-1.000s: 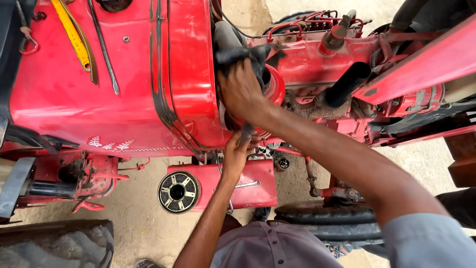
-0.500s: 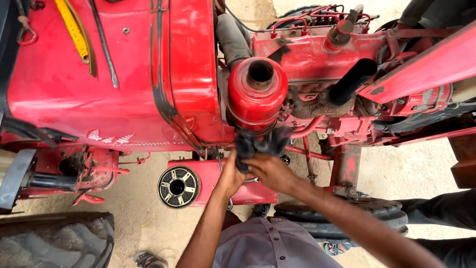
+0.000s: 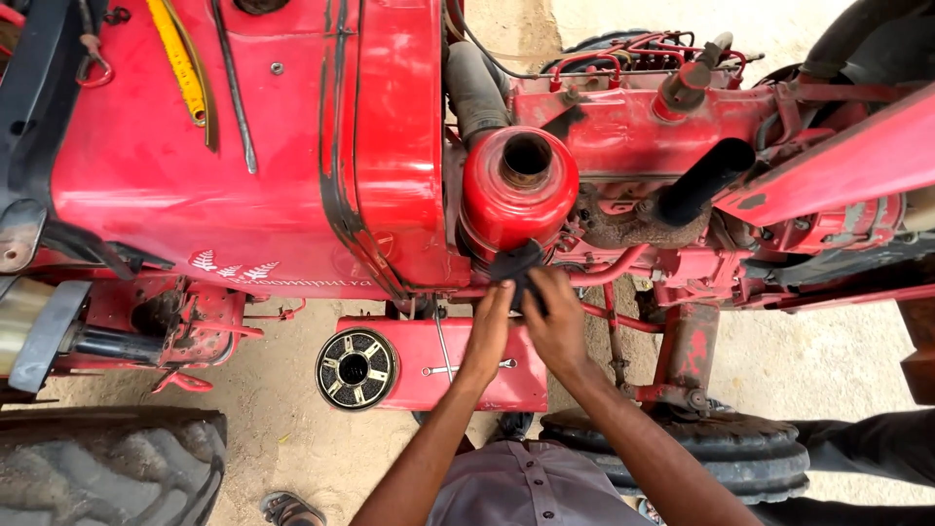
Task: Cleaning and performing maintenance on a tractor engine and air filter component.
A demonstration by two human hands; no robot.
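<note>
At the near edge, the person's grey buttoned shirt (image 3: 531, 487) fills the lower centre, with a sandalled foot (image 3: 287, 508) on the sandy ground (image 3: 282, 409) to its left. A large black ribbed tyre (image 3: 97, 468) occupies the near left corner, and a smaller black tyre (image 3: 682, 453) lies to the near right. Both forearms extend away from the body toward the red tractor. The left hand (image 3: 490, 329) and the right hand (image 3: 555, 317) meet side by side, fingers curled and pinching a dark black cloth-like piece (image 3: 514, 265) between them; whether the thumbs touch cannot be told. This piece sits against the near lower wall of the red cylindrical canister (image 3: 516, 195), just in front of both hands. Below the hands lies a flat red metal panel (image 3: 458, 365), and at its left end a round black-and-cream perforated filter element (image 3: 355, 368) faces upward. Farther away, the canister shows an open round mouth at its top. To its left spreads the red sheet-metal bonnet (image 3: 243, 146), carrying a yellow strip (image 3: 180, 63) on its far part. To the right, a black tubular pipe (image 3: 701, 185) angles across the red engine block (image 3: 633, 136).
</note>
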